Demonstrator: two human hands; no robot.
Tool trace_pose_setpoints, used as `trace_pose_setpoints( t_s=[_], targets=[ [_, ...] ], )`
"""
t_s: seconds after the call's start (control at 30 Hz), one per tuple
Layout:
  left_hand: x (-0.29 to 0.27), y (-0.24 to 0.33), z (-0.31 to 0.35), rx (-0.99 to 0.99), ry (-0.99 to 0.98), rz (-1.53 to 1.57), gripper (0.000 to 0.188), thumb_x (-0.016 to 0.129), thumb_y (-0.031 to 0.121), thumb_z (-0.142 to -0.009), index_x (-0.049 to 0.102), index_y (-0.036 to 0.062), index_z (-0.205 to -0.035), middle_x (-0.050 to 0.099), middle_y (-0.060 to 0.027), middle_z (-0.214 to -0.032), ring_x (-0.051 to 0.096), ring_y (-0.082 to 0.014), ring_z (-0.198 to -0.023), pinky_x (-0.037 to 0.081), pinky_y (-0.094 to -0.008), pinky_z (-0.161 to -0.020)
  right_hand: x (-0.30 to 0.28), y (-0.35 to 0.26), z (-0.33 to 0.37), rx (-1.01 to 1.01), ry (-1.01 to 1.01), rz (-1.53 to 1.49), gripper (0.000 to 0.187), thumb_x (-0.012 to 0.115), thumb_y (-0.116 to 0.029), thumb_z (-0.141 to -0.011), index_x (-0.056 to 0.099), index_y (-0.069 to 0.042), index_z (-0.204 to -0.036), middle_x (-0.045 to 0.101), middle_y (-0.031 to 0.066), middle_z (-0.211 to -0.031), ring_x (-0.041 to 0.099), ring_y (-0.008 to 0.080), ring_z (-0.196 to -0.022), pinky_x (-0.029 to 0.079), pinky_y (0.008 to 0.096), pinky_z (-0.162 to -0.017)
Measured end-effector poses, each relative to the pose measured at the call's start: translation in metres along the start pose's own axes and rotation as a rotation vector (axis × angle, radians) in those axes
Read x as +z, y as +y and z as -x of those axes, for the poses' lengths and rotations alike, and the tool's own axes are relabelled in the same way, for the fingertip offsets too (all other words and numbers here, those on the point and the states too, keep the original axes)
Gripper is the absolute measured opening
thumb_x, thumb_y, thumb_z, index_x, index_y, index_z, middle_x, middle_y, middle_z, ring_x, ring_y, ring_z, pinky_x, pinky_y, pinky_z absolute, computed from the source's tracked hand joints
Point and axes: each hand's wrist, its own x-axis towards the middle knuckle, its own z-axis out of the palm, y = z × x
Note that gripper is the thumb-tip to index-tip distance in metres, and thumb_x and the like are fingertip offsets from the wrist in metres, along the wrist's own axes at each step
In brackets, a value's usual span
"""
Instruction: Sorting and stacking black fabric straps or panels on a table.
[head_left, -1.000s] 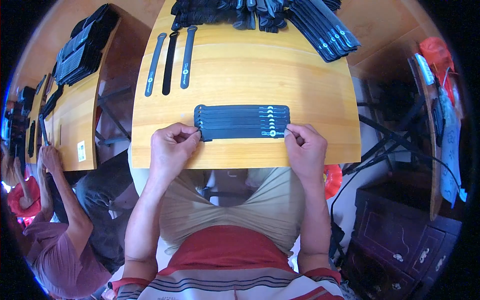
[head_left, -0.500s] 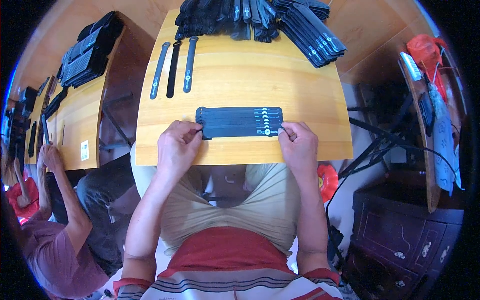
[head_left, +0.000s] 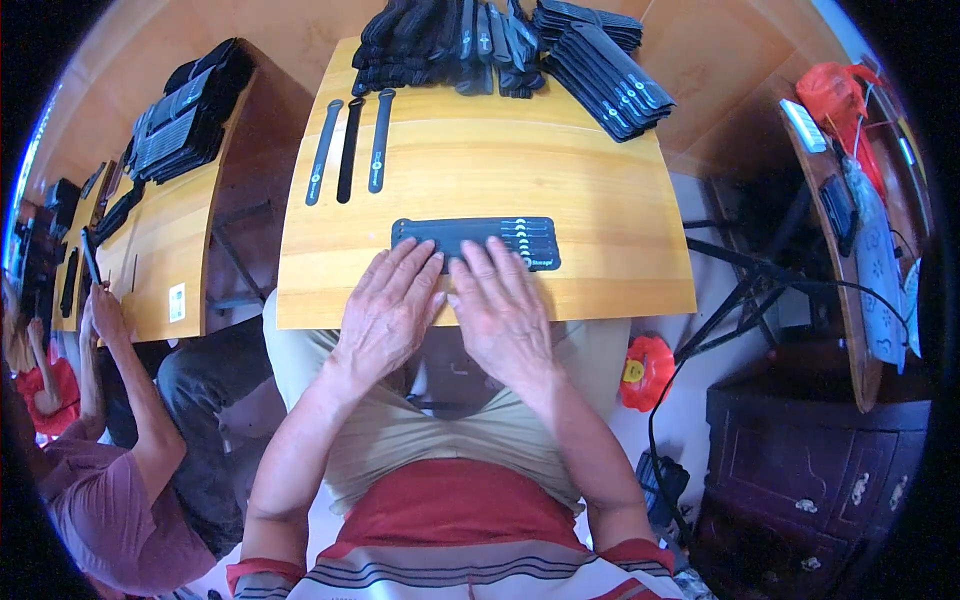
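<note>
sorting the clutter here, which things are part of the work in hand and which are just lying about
In hand: left hand and right hand, both flat on the row of black straps.

Lying about: three single straps, strap piles, red bag, red flower-shaped thing.

Quick count: three loose black straps (head_left: 350, 150) lying side by side on the wooden desk (head_left: 600, 200), one flat bundle of black straps (head_left: 480, 238) under two hands, and two big strap piles (head_left: 500, 45) at the back.
</note>
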Motion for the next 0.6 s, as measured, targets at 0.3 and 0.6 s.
trace_pose_setpoints(
  t_s=[0.3,0.6],
  targets=[
    [-0.016,-0.023,0.024,0.033,-0.253,-0.121,0.058,0.056,0.042,-0.102,0.053,0.0047,-0.146,0.047,-0.0114,-0.157,0.040,-0.0254,-0.148,0.029,-0.0474,-0.123,-0.011,0.048,0.039,0.144,-0.053,0.066,0.047,0.064,-0.029,-0.098,0.062,0.000,-0.135,0.057,0.0166,-0.146,0.046,0.0326,-0.143,0.033,0.0493,-0.120],
    [-0.021,-0.040,0.038,0.041,-0.234,-0.082,0.060,0.054,0.046,-0.102,0.052,0.0071,-0.148,0.047,-0.0071,-0.158,0.040,-0.0225,-0.148,0.025,-0.0473,-0.124,-0.022,0.042,0.012,0.147,0.095,0.144,0.026,0.072,-0.020,-0.091,0.070,-0.001,-0.109,0.070,0.0145,-0.117,0.064,0.0338,-0.114,0.049,0.0469,-0.101]
  ],
)
